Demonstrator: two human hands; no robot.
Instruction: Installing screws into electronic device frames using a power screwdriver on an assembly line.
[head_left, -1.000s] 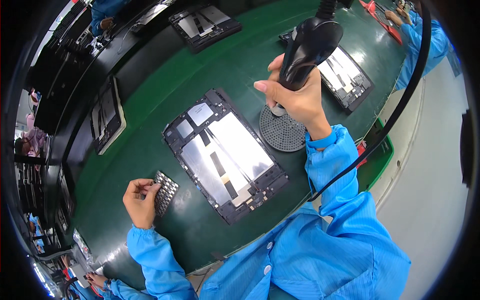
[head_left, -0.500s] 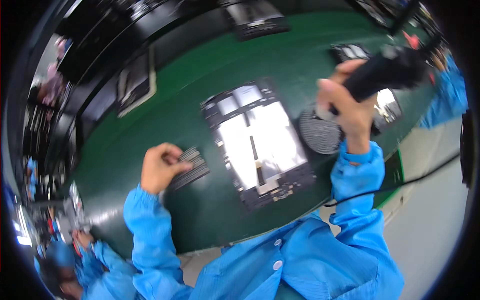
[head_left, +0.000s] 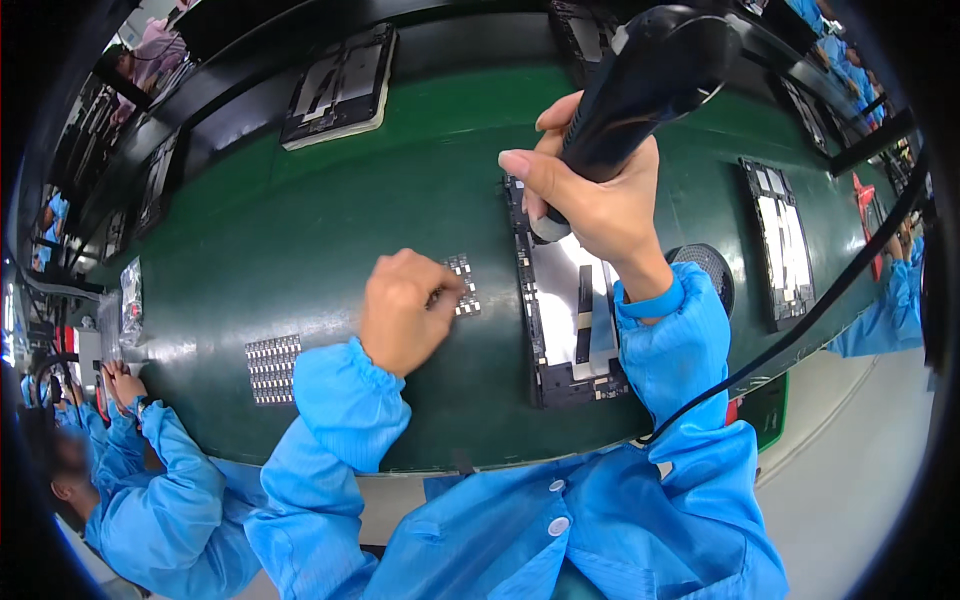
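My right hand [head_left: 605,190] grips a thick black handheld tool [head_left: 650,75] with a pale round tip; its exact kind is unclear. It is held above the upper end of an opened tablet-like device [head_left: 550,300], which has shiny silver cells, a dark strip and a black circuit-board frame. My right hand and sleeve cover part of the device. To its left, my left hand [head_left: 405,305] has thumb and fingers curled together at a small sheet of light-and-dark parts [head_left: 465,280]. Whatever the fingertips hold is hidden.
A larger gridded sheet of small parts [head_left: 272,370] lies at left. A round grey textured object [head_left: 703,275] and another opened device [head_left: 778,240] are at right. One more device [head_left: 340,85] lies at the back. A black cord [head_left: 760,365] crosses the right side; a co-worker [head_left: 150,480] sits at left.
My view has turned. My right hand with the black tool has moved left, from beside the round grey object to over the device. My left hand has come closer to the device.
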